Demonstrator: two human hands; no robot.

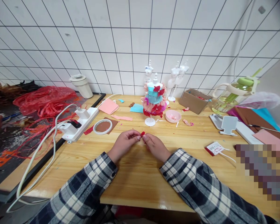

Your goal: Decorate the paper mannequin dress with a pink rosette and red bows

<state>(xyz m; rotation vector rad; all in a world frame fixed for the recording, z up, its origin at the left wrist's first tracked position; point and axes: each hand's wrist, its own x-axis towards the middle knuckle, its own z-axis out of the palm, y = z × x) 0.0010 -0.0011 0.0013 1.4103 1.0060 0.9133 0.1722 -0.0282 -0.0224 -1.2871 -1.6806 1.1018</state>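
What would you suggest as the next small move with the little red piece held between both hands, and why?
Probably crease the red piece in place first: left hand and right hand both pinch it low over the table, well short of the dressed mannequin, whose skirt carries similar red trim.

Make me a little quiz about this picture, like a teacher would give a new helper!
1. True or false: the left hand and the right hand both pinch the small red scrap.
2. Which thing stands just beyond the hands on the pale wooden table?
A. the little white mannequin in a blue and pink ruffled dress
B. a yellow teapot
C. a black shoe
3. Fill the gap: the small round pink bowl sits to the ___ of that mannequin, as the camera sees it.
Key: 1 true; 2 A; 3 right.
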